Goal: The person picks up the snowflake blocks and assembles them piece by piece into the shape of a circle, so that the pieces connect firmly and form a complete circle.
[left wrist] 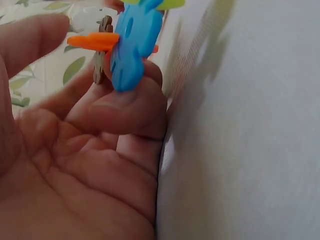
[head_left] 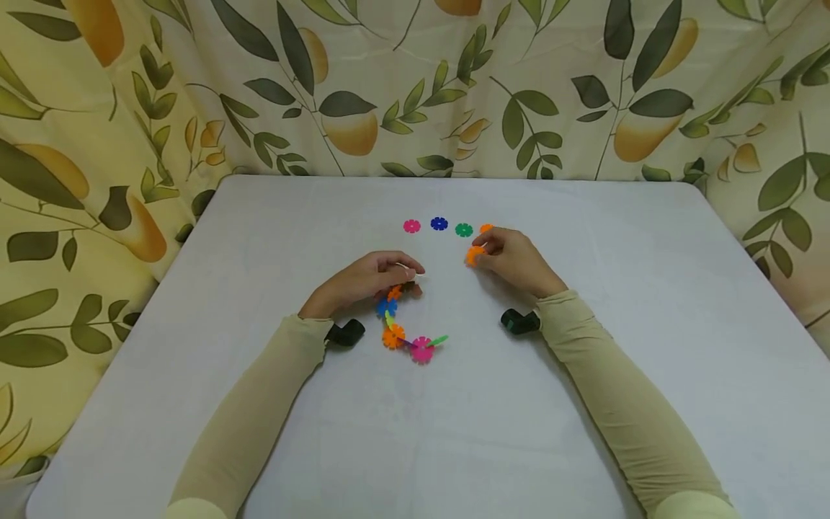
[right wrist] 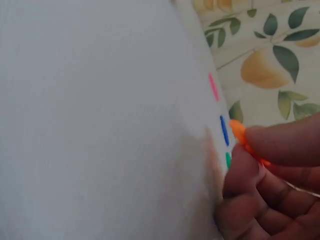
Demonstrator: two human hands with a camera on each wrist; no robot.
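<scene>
Well, from my station the biggest thing I see is the patterned curtain [head_left: 415, 65], printed with leaves and orange fruit, which fills the top of the frame and runs down both sides. Next comes the white table [head_left: 415, 440], spread across the middle and bottom of the frame. Two beige sleeves [head_left: 622, 396] reach in from the lower left and lower right.

The right hand [head_left: 515, 259], right of centre, pinches an orange disc [head_left: 475, 256] between thumb and fingers; my right wrist view shows that disc nearly edge-on. The left hand [head_left: 372, 280], left of centre, grasps the upper end of a linked chain [head_left: 393, 336] among its curled fingers, with the thumb raised apart from the blue piece in my left wrist view.

The chain curves down near the centre of the frame, through blue, yellow-green, orange, purple, pink and green pieces. I make out a black device [head_left: 520, 322] at each wrist.

Smallest are the loose discs in the upper middle: pink [head_left: 411, 226], dark blue [head_left: 439, 224] and green [head_left: 463, 230] lie apart in a row, and another orange one [head_left: 485, 228] is partly hidden by the right hand.
</scene>
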